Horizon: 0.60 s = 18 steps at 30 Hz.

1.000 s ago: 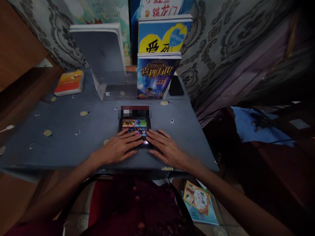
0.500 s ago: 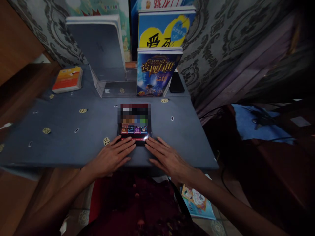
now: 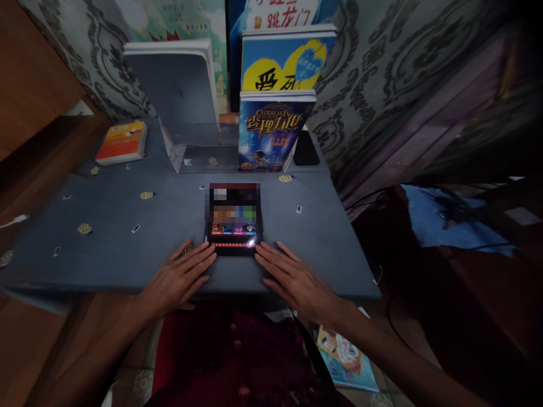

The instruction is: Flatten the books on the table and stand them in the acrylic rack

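A dark, glossy book (image 3: pixel 233 233) lies flat near the front edge of the table, small coloured pictures and a red strip on its cover. Its upper part is blurred out by blocks. My left hand (image 3: pixel 182 277) rests with outstretched fingers, the tips at the book's lower left corner. At the lower right corner are the fingertips of my right hand (image 3: pixel 297 282), also flat and stretched out. Neither hand grasps anything.
A clear acrylic stand (image 3: pixel 203 161) at the back holds a grey-backed book (image 3: pixel 178 90), a blue comic (image 3: pixel 271 133) and a blue-yellow book (image 3: pixel 284 62). An orange book (image 3: pixel 121 142) lies left, a black phone-like slab (image 3: pixel 306 148) right. Below the table is a colourful booklet (image 3: pixel 348 353).
My left hand has slid outward to the left, off the book's bottom edge to its corner. The right hand has shifted slightly right. The whole view has tilted a little upward.
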Available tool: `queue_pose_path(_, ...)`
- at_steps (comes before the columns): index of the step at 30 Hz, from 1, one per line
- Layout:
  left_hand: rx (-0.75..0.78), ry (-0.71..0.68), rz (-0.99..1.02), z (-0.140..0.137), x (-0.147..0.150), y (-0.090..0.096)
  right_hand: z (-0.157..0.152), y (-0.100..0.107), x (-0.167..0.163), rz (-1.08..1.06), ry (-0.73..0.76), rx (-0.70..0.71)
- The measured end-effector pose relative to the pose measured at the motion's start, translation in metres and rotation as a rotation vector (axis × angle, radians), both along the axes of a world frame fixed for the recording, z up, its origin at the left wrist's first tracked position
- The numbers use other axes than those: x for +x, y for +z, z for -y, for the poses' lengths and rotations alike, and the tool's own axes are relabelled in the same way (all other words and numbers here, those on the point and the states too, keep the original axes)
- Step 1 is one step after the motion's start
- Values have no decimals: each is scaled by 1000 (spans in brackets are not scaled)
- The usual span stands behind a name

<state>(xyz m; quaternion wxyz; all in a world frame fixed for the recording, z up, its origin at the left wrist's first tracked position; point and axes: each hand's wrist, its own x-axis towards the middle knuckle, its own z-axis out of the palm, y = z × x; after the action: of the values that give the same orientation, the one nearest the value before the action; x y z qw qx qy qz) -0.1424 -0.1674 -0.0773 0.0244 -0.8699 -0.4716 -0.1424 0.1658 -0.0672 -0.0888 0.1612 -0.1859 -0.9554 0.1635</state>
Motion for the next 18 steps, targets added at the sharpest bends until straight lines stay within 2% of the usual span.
queue_pose_path(11,25,-20,-17,-10,17,-1,-4,6,-5,-35,-4,48)
queue_pose_path(18,5,-23,-37,-26,26,-1,-13,10,-29,-6,70,95)
